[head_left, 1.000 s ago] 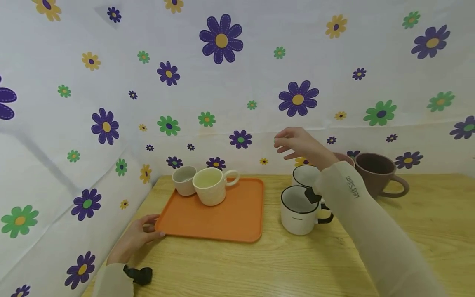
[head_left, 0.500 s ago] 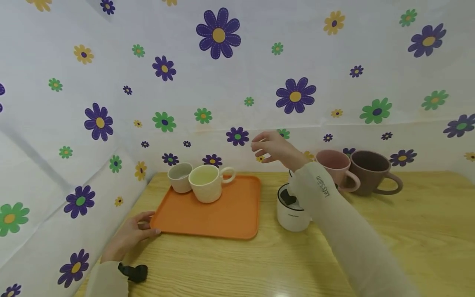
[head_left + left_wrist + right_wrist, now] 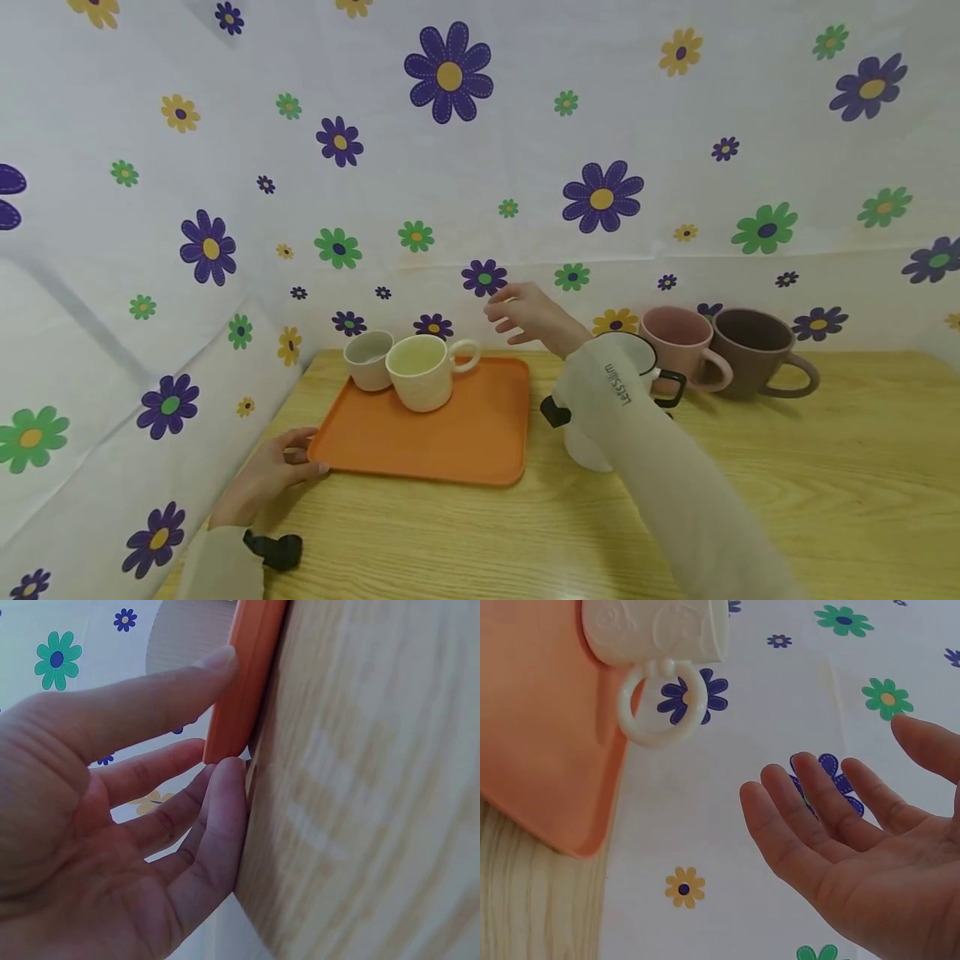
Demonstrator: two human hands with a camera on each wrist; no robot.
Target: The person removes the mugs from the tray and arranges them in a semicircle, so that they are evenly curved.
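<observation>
My left hand holds the front left corner of an orange tray. In the left wrist view its thumb lies along the tray's rim, with the fingertips at the corner. On the tray's back left part stand a cream mug with a ring handle and a small grey cup beside it. My right hand hovers above the table's back edge, right of the cream mug, holding nothing. The right wrist view shows its fingers spread and relaxed, apart from the mug handle.
White mugs with black rims stand right of the tray, partly hidden by my right sleeve. Behind them are a pink mug and a brown mug. A flower-print cloth hangs behind the wooden table.
My right hand has moved left and slightly down from over the white mugs toward the cream mug. The pink mug has come into fuller view. My left hand stays at the tray corner.
</observation>
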